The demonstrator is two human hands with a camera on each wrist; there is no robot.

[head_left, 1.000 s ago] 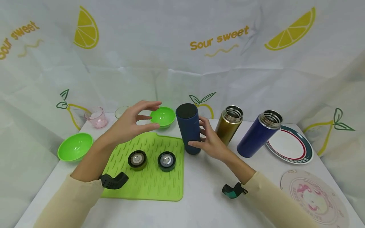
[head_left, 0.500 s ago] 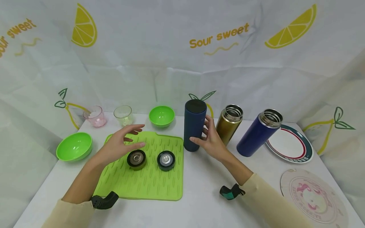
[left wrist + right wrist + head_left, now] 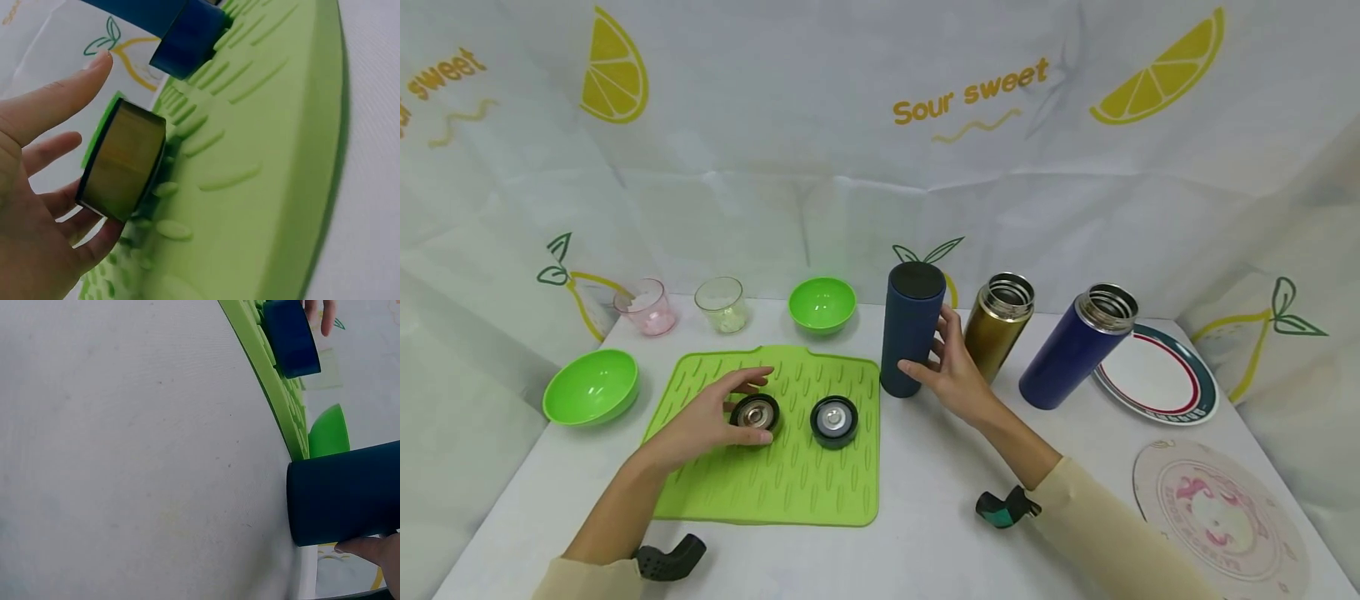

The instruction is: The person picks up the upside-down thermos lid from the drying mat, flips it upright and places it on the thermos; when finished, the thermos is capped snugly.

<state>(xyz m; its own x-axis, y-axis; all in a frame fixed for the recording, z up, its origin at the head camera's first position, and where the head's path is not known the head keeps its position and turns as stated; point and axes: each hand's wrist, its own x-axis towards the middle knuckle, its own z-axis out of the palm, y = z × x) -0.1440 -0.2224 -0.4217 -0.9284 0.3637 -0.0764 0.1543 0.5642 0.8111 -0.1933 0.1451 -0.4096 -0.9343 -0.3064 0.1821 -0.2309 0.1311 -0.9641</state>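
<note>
My left hand (image 3: 703, 425) is spread round the gold-sided lid (image 3: 756, 419), which lies inside up on the lime green mat (image 3: 775, 492). In the left wrist view the thumb stands apart from the lid (image 3: 125, 159), while the other fingers reach along its far side. To its right on the mat lies a dark blue lid (image 3: 834, 422). My right hand (image 3: 955, 375) grips a dark blue insulated bottle (image 3: 910, 333) from the right, thumb across its front; it stands upright with a flat black top, just right of the mat.
A gold bottle (image 3: 996, 333) and a blue bottle (image 3: 1071, 354), both lidless, stand to the right. Beyond are a rimmed plate (image 3: 1206, 383) and a pink-patterned round mat (image 3: 1225, 517). Green bowls (image 3: 822, 306) and small glasses (image 3: 721, 305) stand at the back and left.
The dark blue bottle has shifted slightly right and now stands straighter, with my right hand still on it. My left hand has come down from near the bottle to the gold-sided lid.
</note>
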